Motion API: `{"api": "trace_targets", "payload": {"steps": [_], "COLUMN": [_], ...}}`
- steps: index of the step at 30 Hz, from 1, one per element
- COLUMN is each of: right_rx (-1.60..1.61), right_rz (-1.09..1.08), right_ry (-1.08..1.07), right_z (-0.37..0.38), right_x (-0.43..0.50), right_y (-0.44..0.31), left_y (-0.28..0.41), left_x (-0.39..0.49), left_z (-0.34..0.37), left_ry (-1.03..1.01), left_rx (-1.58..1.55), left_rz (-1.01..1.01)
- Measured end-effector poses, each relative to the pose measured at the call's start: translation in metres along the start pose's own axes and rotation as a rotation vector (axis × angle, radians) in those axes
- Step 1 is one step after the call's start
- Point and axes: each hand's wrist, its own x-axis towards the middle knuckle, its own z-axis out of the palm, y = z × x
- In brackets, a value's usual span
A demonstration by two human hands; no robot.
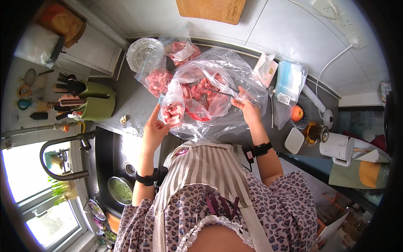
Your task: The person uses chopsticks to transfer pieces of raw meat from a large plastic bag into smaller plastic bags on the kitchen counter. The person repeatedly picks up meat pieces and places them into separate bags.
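Observation:
My left hand point(155, 128) grips the edge of a small clear zip bag point(172, 112) with pieces of raw meat in it. In my right hand point(246, 104) is a pair of dark chopsticks point(222, 93), their tips over raw meat point(206, 89) in a large open clear plastic bag point(248, 74). Behind the small bag lie two other zip bags of meat, one at the left point(157, 81) and one at the back point(184, 52). A round clear ribbed plastic container point(145, 55) stands at the back left.
A green knife holder point(102, 100) and a black sink point(110, 151) with a faucet point(47, 157) are at the left. At the right are a tissue box point(266, 69), a bag of masks point(288, 78), a long spoon point(271, 107), an apple point(297, 112) in a clear bowl and a white kettle point(337, 146).

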Motion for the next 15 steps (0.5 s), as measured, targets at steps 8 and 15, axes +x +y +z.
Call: {"api": "trace_targets", "payload": {"steps": [8,15], "right_rx": [-0.257,0.016], "right_rz": [-0.036,-0.124], "right_ry": [-0.030,0.220], "right_z": [0.019,0.036], "right_x": [0.030,0.038], "right_y": [0.033,0.042], "left_y": [0.001,-0.001], "left_x": [-0.002,-0.002], "left_z": [0.000,0.001], "left_ry": [0.012,0.013], "left_rx": [-0.011,0.022], "left_rz": [-0.009,0.025]}}
